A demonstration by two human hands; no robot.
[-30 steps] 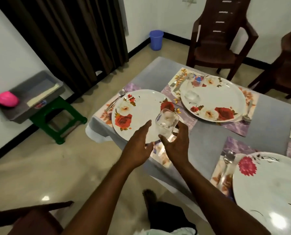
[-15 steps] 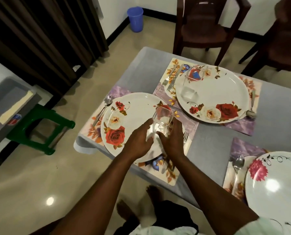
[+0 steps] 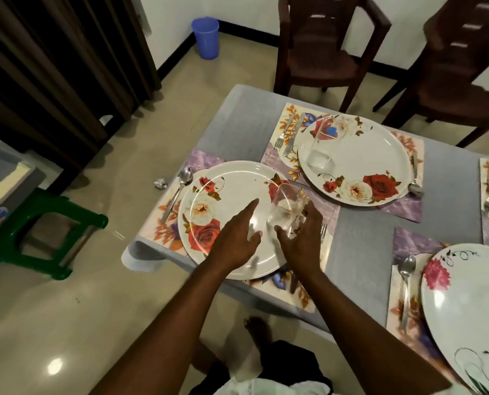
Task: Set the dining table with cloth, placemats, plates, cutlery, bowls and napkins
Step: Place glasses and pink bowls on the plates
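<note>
A clear drinking glass [image 3: 284,203] stands on the right part of a rose-patterned plate [image 3: 229,195] at the table's near-left corner. My left hand [image 3: 234,243] hovers over the plate just left of the glass, fingers spread, holding nothing. My right hand [image 3: 303,240] sits beside the glass's right side with relaxed fingers, not gripping it. The plate lies on a floral placemat [image 3: 206,161], with a spoon [image 3: 180,186] to its left and a fork [image 3: 323,230] to its right, on a grey tablecloth [image 3: 237,124].
A second rose plate [image 3: 365,155] with a glass [image 3: 320,149] on it lies farther back, and a third plate [image 3: 471,295] with a spoon [image 3: 405,286] at the near right. Two brown chairs [image 3: 323,61] stand beyond the table. A green stool [image 3: 38,232] stands on the left.
Both hands held the glass and lowered it onto the plate. Now they have let go and spread apart from it.
</note>
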